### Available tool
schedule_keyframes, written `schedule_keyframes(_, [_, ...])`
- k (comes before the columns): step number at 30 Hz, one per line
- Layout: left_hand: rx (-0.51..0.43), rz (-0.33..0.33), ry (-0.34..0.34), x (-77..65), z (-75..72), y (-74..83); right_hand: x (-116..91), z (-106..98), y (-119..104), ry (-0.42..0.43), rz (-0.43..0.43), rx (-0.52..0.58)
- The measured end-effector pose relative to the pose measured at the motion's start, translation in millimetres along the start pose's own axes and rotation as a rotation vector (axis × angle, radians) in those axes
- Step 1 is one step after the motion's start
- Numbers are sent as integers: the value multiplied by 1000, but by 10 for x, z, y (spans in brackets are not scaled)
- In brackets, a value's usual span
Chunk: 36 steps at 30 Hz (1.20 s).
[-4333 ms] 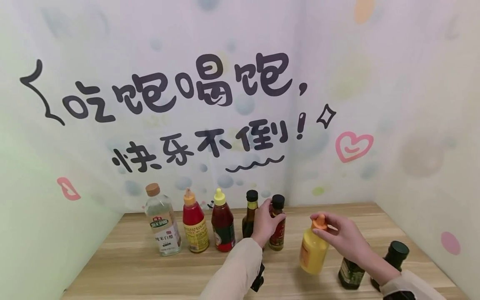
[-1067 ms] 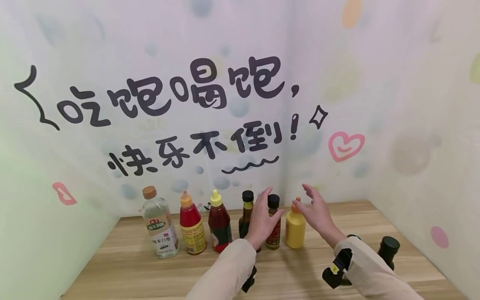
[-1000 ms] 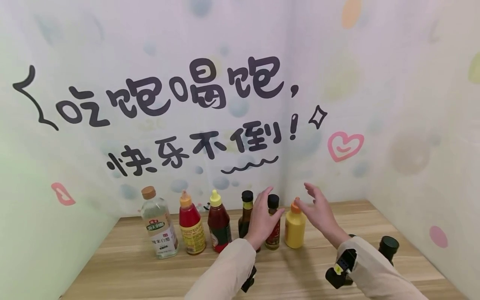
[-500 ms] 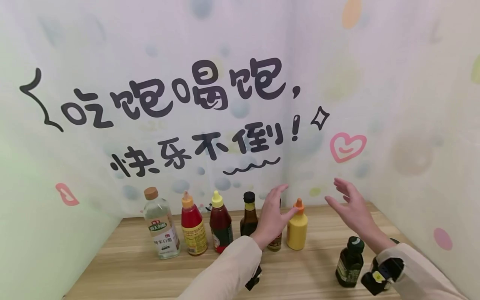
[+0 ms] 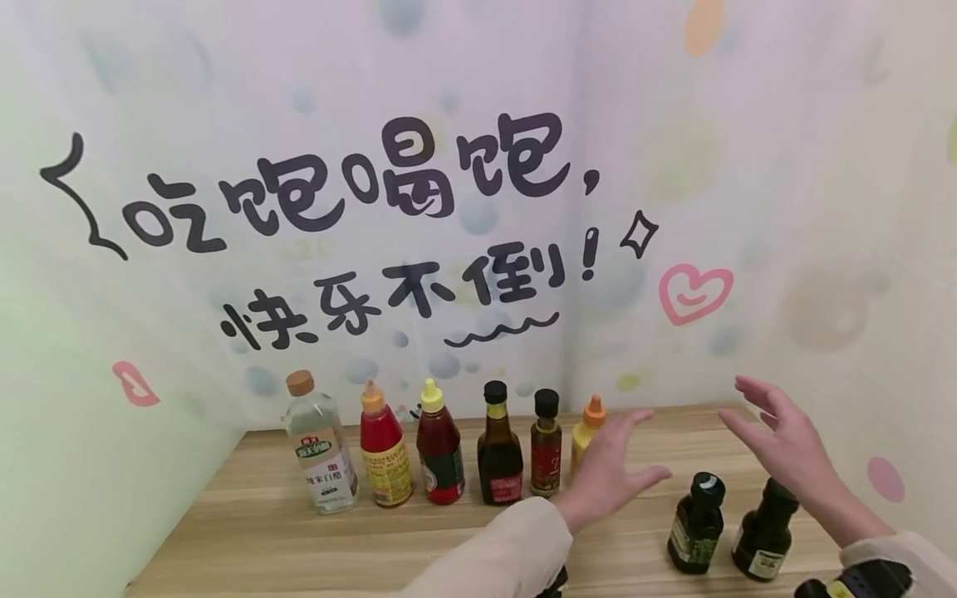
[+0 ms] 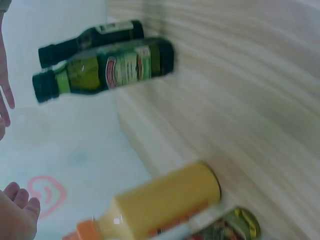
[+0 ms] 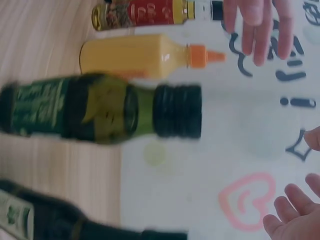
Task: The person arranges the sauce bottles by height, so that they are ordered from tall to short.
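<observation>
My left hand is held with fingers spread and nothing in it, overlapping the yellow squeeze bottle with its orange nozzle cap. Farther right, my right hand hovers with fingers apart, holding nothing, above two dark green glass bottles. One green bottle stands between the hands in the head view; the other bottle has its cap partly behind the right forearm. In the right wrist view the yellow bottle stands upright beside a small red-labelled bottle.
Along the back of the wooden table stand a clear bottle, a red sauce bottle, a dark red yellow-capped bottle, a dark black-capped bottle and the red-labelled bottle. A printed cloth wall rises behind.
The right hand, earlier gripping the yellow bottle's cap, has set it at the row's right end, let go and moved right. The left hand has moved right from the red-labelled bottle.
</observation>
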<state>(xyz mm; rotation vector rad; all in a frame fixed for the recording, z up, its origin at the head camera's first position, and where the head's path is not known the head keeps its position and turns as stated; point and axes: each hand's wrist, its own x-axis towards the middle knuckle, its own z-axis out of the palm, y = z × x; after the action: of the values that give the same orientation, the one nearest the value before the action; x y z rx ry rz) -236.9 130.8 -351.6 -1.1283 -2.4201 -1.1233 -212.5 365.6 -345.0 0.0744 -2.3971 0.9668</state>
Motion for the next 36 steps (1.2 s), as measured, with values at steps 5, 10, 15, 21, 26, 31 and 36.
schedule_keyframes(5, [-16, -22, -80, -10, 172, 113, -141, -177, -22, -49, 43, 17])
schedule_keyframes(10, [-65, -68, -199, -18, 328, 173, -306, -235, 113, -59, 83, 14])
schedule_keyframes(15, [-75, -84, -262, -3, 442, 201, -430, -236, 305, -125, 173, 0])
schedule_keyframes(21, [-53, -50, -277, -13, 598, 165, -570, -175, 453, -204, 237, 20])
schedule_keyframes(26, [-85, -64, -254, -57, 725, 154, -655, -153, 484, -207, 279, 45])
schedule_keyframes(31, [-140, -102, -217, -64, 770, 135, -683, -86, 485, -150, 280, 90])
schedule_keyframes(36, [-187, -131, -172, -68, 800, 120, -714, -3, 489, -84, 215, 99])
